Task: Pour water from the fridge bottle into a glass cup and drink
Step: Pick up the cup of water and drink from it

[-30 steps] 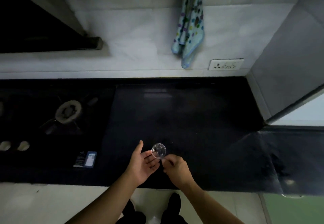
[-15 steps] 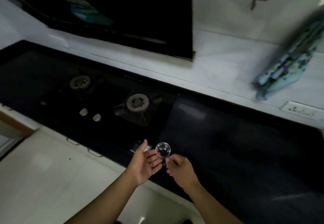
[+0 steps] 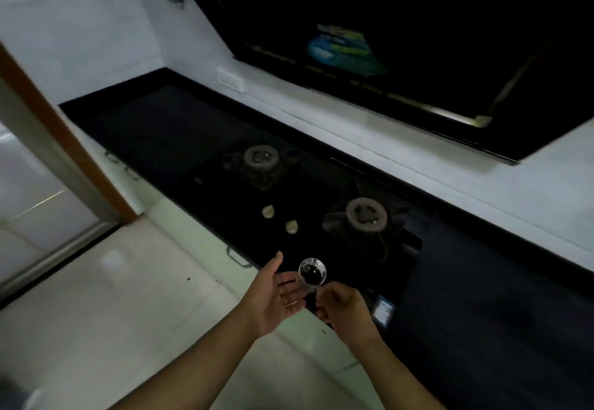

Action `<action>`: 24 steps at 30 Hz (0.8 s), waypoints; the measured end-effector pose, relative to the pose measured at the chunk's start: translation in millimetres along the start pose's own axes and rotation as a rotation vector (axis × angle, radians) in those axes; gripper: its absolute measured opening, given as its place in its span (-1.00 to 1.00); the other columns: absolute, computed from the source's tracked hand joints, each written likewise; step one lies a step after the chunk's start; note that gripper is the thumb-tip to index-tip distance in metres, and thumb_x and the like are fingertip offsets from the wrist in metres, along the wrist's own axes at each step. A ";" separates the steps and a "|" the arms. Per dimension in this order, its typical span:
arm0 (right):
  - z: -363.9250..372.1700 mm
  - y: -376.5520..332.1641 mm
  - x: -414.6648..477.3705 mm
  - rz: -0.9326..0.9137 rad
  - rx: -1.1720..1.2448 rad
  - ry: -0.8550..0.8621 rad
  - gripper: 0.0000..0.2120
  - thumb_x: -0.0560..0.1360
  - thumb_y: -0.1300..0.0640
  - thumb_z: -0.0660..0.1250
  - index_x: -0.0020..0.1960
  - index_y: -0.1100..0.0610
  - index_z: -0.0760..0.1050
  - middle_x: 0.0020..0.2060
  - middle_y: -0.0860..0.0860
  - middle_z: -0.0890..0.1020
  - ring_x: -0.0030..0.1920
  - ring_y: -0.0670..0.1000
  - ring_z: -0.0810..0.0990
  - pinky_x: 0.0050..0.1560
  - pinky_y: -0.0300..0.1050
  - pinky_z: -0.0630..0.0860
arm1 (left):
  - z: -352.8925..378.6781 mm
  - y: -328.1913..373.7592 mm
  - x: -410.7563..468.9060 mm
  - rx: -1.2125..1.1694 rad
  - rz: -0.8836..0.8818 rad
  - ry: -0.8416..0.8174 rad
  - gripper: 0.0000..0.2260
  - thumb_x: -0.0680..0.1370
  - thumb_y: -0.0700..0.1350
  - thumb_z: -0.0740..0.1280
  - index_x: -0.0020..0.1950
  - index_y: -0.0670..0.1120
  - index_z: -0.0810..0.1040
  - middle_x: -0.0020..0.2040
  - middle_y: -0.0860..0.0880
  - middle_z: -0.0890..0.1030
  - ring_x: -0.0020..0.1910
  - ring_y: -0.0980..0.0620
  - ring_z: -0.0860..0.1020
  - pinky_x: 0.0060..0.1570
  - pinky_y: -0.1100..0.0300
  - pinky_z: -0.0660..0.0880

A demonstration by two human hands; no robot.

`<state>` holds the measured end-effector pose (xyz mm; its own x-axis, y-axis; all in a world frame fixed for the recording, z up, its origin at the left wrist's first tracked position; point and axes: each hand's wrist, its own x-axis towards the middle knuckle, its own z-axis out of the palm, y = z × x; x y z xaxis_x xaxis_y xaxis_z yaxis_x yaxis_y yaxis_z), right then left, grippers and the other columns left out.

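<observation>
so the glass cup (image 3: 312, 274) sits low in the frame, a bit right of centre, held up over the front edge of the black countertop (image 3: 482, 281); you're looking almost straight down into its mouth, so it reads as a clear ring with a dark middle; looks empty to me, though the light is bad enough that I wouldn't swear to it

right hand (image 3: 345, 308) has it; fingers curled in tight around the lower part of the cup, pinching it from below and the side; left hand (image 3: 273, 294) is spread wide open, palm up, just beside the cup on its left, holding nothing; can't tell if its fingertips actually touch the glass or just hover next to it

handling-wise: small clear glass, so my guess is light, rigid, smooth and slippery, and it'll break if it hits that stone counter or the pale floor (image 3: 128, 297) below; a low grip like this is fine while it's empty, but I'd wrap the hand round the middle of the wall before filling it; keep fingers off the rim since that's where you drink

no bottle or fridge anywhere in shot; just the gas stove (image 3: 321, 210) with two burners in the middle of the frame and the dark chimney hood (image 3: 385, 56) upper right; so pouring hasn't started
</observation>
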<state>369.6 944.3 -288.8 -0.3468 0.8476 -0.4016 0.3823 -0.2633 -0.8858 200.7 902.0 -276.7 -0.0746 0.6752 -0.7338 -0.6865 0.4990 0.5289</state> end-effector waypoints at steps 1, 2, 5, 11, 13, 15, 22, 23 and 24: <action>11.4 -7.5 4.3 -0.016 -0.006 -0.017 -0.75 0.61 0.28 0.23 -0.22 0.28 0.54 -0.45 0.01 0.57 -0.40 -0.05 0.52 -0.33 -0.18 0.48 | -11.0 8.5 -2.6 -0.008 0.015 0.012 -0.35 0.55 0.30 0.24 0.30 -0.25 0.53 0.11 -0.23 0.70 0.12 -0.16 0.64 0.27 -0.08 0.47; 25.1 -15.8 9.9 -0.034 -0.015 -0.041 -0.75 0.61 0.28 0.23 -0.21 0.31 0.54 -0.44 0.01 0.56 -0.40 -0.05 0.52 -0.33 -0.18 0.48 | -24.1 18.1 -5.4 -0.025 0.027 0.026 -0.36 0.56 0.29 0.23 0.31 -0.25 0.53 0.13 -0.23 0.69 0.14 -0.16 0.64 0.28 -0.08 0.46; 62.0 -37.7 27.8 -0.066 -0.057 -0.101 -0.75 0.61 0.29 0.22 -0.22 0.31 0.53 -0.43 0.02 0.57 -0.39 -0.04 0.55 -0.31 -0.17 0.53 | -58.6 44.3 -9.8 -0.080 0.061 0.064 -0.36 0.56 0.29 0.24 0.32 -0.26 0.52 0.20 -0.24 0.66 0.18 -0.17 0.62 0.27 -0.07 0.47; 128.1 -76.0 75.0 -0.058 -0.110 -0.233 -0.67 0.60 0.26 0.23 -0.31 0.08 0.55 -0.44 -0.01 0.58 -0.41 -0.06 0.54 -0.33 -0.17 0.48 | -113.6 93.6 -11.8 -0.207 0.120 0.145 -0.44 0.56 0.26 0.26 0.17 -0.25 0.57 -0.03 -0.20 0.72 -0.03 -0.14 0.66 0.12 -0.01 0.49; 151.6 -91.8 92.4 -0.069 -0.128 -0.275 -0.69 0.60 0.27 0.23 -0.28 0.12 0.56 -0.44 -0.01 0.59 -0.42 -0.09 0.55 -0.34 -0.19 0.48 | -133.9 111.5 -8.4 -0.240 0.138 0.162 -0.45 0.56 0.26 0.27 0.14 -0.24 0.57 -0.05 -0.20 0.71 -0.08 -0.13 0.67 0.06 0.01 0.50; 174.2 -109.0 109.7 -0.089 -0.159 -0.330 -0.71 0.59 0.27 0.23 -0.27 0.15 0.56 -0.42 0.00 0.59 -0.42 -0.11 0.55 -0.35 -0.22 0.49 | -152.4 132.3 -5.6 -0.277 0.160 0.188 -0.47 0.55 0.26 0.27 0.10 -0.22 0.57 -0.03 -0.20 0.70 -0.08 -0.13 0.67 0.03 0.03 0.50; 248.7 -175.2 168.7 -0.164 -0.213 -0.526 -0.79 0.59 0.28 0.25 -0.18 0.30 0.55 -0.36 0.09 0.57 -0.41 -0.12 0.53 -0.37 -0.31 0.49 | -211.6 204.4 0.3 -0.393 0.262 0.271 -0.52 0.53 0.26 0.29 -0.10 -0.18 0.62 -0.11 -0.20 0.66 0.01 -0.19 0.63 0.02 0.04 0.48; 260.9 -182.3 176.9 -0.173 -0.219 -0.542 -0.80 0.60 0.28 0.26 -0.16 0.33 0.55 -0.36 0.10 0.57 -0.40 -0.10 0.53 -0.36 -0.30 0.49 | -219.6 215.1 0.3 -0.408 0.264 0.274 -0.52 0.54 0.26 0.27 -0.12 -0.18 0.62 -0.13 -0.20 0.65 0.01 -0.19 0.62 0.02 0.04 0.48; 272.5 -189.9 184.8 -0.180 -0.228 -0.552 -0.80 0.60 0.27 0.26 -0.14 0.35 0.55 -0.36 0.10 0.56 -0.39 -0.08 0.53 -0.35 -0.28 0.50 | -227.5 226.0 0.9 -0.424 0.267 0.273 -0.52 0.54 0.26 0.26 -0.13 -0.18 0.63 -0.14 -0.20 0.65 0.01 -0.19 0.62 0.03 0.04 0.47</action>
<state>-0.5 1025.4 -258.3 -0.7909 0.4906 -0.3657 0.4287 0.0179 -0.9033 -119.0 891.7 -254.8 -0.4306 0.5553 -0.7115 -0.8443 0.0307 0.5350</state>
